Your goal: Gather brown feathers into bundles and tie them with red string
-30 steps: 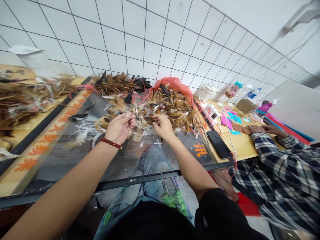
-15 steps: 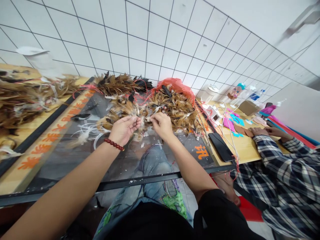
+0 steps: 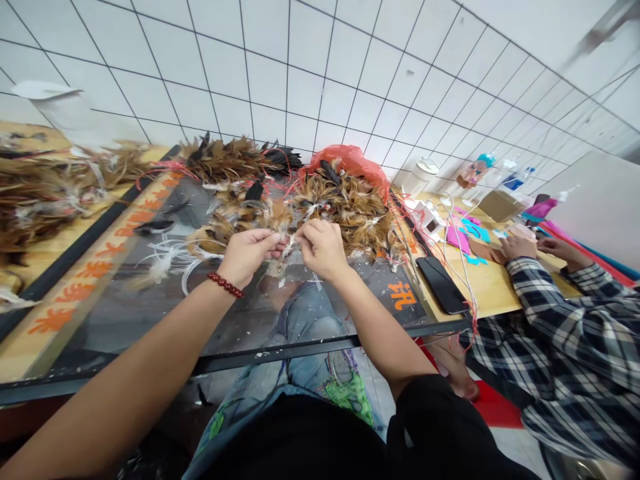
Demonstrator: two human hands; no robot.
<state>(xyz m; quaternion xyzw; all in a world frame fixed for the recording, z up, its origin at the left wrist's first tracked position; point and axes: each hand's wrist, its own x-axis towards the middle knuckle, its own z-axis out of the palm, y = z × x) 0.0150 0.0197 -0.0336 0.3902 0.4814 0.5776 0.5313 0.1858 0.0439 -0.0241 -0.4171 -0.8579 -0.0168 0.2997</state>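
Note:
My left hand [image 3: 253, 255], with a red bead bracelet [image 3: 226, 285] at its wrist, is closed in a pinch on a brown feather [image 3: 278, 215] with white fluff at its base. Close by on the right, my right hand [image 3: 323, 249] pinches at the white fluff [image 3: 290, 245] between the two hands. Its fingertips are partly hidden. Just beyond the hands lies a heap of brown feathers [image 3: 350, 210]. Beside my left wrist are white stripped quills [image 3: 187, 260] on the dark glass tabletop [image 3: 150, 313].
A red plastic bag [image 3: 350, 163] lies behind the heap, and a feather garland [image 3: 225, 160] runs along the wall. More feathers [image 3: 45, 200] cover the left side. On the right are a phone [image 3: 443, 285], cables, a white cup [image 3: 421, 175] and a co-worker's plaid sleeve [image 3: 535, 287].
My hands have come closer together, the right fingers now meeting the white fluff by the left fingertips. A brown feather now stands up above my left fingers. The view has shifted slightly.

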